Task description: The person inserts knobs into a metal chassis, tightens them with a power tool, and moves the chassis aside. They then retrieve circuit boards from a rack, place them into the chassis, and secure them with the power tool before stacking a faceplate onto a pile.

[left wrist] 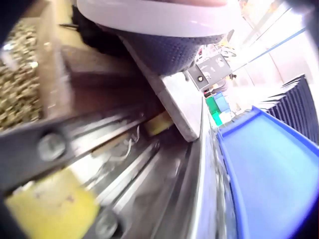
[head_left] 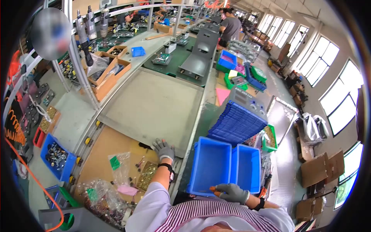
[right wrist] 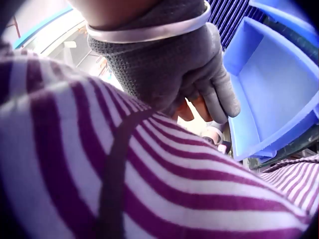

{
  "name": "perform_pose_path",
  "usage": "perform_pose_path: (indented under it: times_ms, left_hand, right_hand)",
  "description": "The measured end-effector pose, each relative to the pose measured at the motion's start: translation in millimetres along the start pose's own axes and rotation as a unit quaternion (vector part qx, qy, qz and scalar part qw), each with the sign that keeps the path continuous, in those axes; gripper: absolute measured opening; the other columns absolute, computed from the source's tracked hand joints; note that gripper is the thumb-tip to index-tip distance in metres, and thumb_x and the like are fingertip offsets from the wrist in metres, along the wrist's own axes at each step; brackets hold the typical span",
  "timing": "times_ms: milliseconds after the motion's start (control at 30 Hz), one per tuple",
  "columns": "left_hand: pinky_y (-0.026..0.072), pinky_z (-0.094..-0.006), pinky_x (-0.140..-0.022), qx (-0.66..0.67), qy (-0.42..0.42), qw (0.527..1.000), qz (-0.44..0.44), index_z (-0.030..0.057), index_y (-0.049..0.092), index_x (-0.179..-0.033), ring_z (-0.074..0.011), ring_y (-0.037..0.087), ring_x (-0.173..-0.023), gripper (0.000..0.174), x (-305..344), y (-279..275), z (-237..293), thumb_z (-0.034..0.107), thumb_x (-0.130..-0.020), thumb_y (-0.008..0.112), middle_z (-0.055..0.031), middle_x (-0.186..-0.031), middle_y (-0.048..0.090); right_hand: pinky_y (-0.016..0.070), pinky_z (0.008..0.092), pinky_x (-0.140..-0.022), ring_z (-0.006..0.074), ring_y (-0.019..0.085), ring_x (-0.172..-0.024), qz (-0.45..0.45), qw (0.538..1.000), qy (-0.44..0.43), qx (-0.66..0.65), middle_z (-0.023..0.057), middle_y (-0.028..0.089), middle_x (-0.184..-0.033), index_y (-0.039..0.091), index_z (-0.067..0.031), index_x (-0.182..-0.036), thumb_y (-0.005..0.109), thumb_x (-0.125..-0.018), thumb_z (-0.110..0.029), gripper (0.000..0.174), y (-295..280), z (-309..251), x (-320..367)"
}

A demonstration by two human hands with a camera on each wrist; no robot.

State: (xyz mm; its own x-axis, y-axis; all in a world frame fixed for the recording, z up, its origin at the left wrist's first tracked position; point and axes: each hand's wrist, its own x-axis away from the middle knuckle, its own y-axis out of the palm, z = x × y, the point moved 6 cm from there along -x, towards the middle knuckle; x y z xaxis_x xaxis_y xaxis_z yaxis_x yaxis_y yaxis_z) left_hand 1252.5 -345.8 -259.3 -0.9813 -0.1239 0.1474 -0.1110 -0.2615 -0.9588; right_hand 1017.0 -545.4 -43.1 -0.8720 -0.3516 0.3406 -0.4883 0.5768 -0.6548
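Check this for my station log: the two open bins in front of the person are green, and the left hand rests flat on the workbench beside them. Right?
Not quite. The two bins are blue, not green, as the head view shows. The rest holds: the left hand rests flat on the workbench beside them.

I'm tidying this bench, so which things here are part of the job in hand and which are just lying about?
In hand: left hand resting on the edge of the grey board; right hand, fingers curled, by the near blue bin.
Lying about: bags of parts, brass screws, stacked blue bins, green bin.
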Motion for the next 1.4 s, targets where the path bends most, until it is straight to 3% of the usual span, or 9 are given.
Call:
perform_pose_path:
  times_ms: [233,467,567,867,1000,1133,1200,1267,1400]
  left_hand:
    - [-0.0001,-0.0528,-0.106,-0.022,-0.019,0.997,-0.070,0.0056,0.018,-0.140,-0.0391,0.002,-0.134,0.070,-48.8,-0.9,40.6,0.049,-0.088,0.034,-0.0163,-0.147,0.008]
    - [-0.0037,-0.0532,-0.106,-0.049,0.003,0.996,-0.072,0.0051,0.016,-0.140,-0.0355,-0.001,-0.136,0.068,-25.6,34.6,9.9,0.046,-0.088,0.030,-0.0167,-0.148,0.003]
    - [-0.0046,-0.0534,-0.106,-0.020,-0.025,0.996,-0.087,0.0069,0.017,-0.141,-0.0364,-0.001,-0.136,0.067,14.2,22.8,-15.1,0.046,-0.088,0.031,-0.0165,-0.147,0.006]
    - [-0.0028,-0.0540,-0.106,-0.037,-0.006,0.996,-0.081,0.0049,0.019,-0.140,-0.0385,0.002,-0.135,0.068,117.3,-0.9,-80.8,0.047,-0.088,0.031,-0.0186,-0.147,0.008]
    - [0.0045,-0.0531,-0.107,-0.068,-0.013,0.994,-0.090,0.0028,0.022,-0.138,-0.0417,0.007,-0.133,0.070,133.0,-0.2,-96.2,0.048,-0.087,0.035,-0.0227,-0.144,0.015]
    - [0.0355,-0.0439,-0.097,0.043,0.001,0.990,-0.131,-0.0042,0.046,-0.119,-0.0402,0.044,-0.115,0.057,128.6,-17.4,-105.4,0.043,-0.088,0.039,-0.0309,-0.121,0.046]
    - [0.0406,-0.0412,-0.091,0.112,0.053,0.990,0.064,-0.0043,0.048,-0.116,-0.0386,0.051,-0.105,0.047,120.9,-11.7,-119.3,0.033,-0.087,0.046,-0.0287,-0.110,0.053]
    - [0.0420,-0.0398,-0.087,0.232,0.139,0.949,0.160,-0.0049,0.051,-0.111,-0.0369,0.053,-0.101,0.036,159.0,-68.1,-63.9,0.022,-0.087,0.049,-0.0237,-0.104,0.057]
    - [0.0434,-0.0347,-0.082,0.343,0.323,0.881,0.046,-0.0050,0.053,-0.104,-0.0285,0.057,-0.091,0.026,256.3,-107.2,84.9,0.014,-0.088,0.046,-0.0184,-0.100,0.059]
  right_hand:
    - [0.0445,0.0276,-0.084,0.0204,0.061,-0.093,0.032,0.978,0.175,-0.106,0.0144,0.063,-0.103,0.055,-0.0003,-0.115,0.048,-0.080,-0.010,0.038,-19.0,21.7,72.5]
    - [0.0470,0.0277,-0.078,0.0183,0.062,-0.089,0.100,0.972,0.120,-0.179,0.0141,0.064,-0.100,0.058,-0.0002,-0.112,0.053,-0.079,-0.011,0.034,-22.6,37.2,77.8]
    - [0.0475,0.0321,-0.071,0.0186,0.061,-0.074,0.107,0.982,0.063,-0.140,0.0081,0.064,-0.077,0.062,-0.0032,-0.096,0.057,-0.086,-0.026,0.025,-24.4,33.0,67.9]
    - [0.0468,0.0281,-0.076,0.0188,0.062,-0.087,0.006,0.999,-0.016,-0.052,0.0116,0.065,-0.093,0.061,-0.0040,-0.105,0.057,-0.084,-0.023,0.029,-2.2,27.3,50.9]
    - [0.0492,0.0361,-0.072,0.0307,0.062,-0.083,0.021,0.998,-0.061,-0.016,0.0165,0.062,-0.096,0.058,-0.0072,-0.111,0.056,-0.082,-0.021,0.032,4.7,4.6,70.0]
    - [0.0471,0.0411,-0.074,0.0339,0.060,-0.084,0.063,0.994,-0.080,-0.046,0.0168,0.062,-0.095,0.058,-0.0071,-0.108,0.055,-0.082,-0.028,0.034,13.0,24.2,101.5]
    - [0.0459,0.0421,-0.074,0.0344,0.059,-0.083,0.103,0.991,-0.073,-0.033,0.0174,0.062,-0.092,0.058,-0.0074,-0.108,0.053,-0.082,-0.027,0.034,10.8,31.3,126.2]
    - [0.0457,0.0420,-0.074,0.0338,0.059,-0.084,0.091,0.994,-0.037,-0.045,0.0173,0.062,-0.092,0.059,-0.0077,-0.108,0.054,-0.081,-0.026,0.032,8.8,48.9,148.3]
    - [0.0457,0.0410,-0.075,0.0327,0.059,-0.085,0.178,0.978,-0.005,-0.105,0.0168,0.062,-0.093,0.059,-0.0074,-0.106,0.054,-0.080,-0.024,0.031,8.9,83.5,229.9]
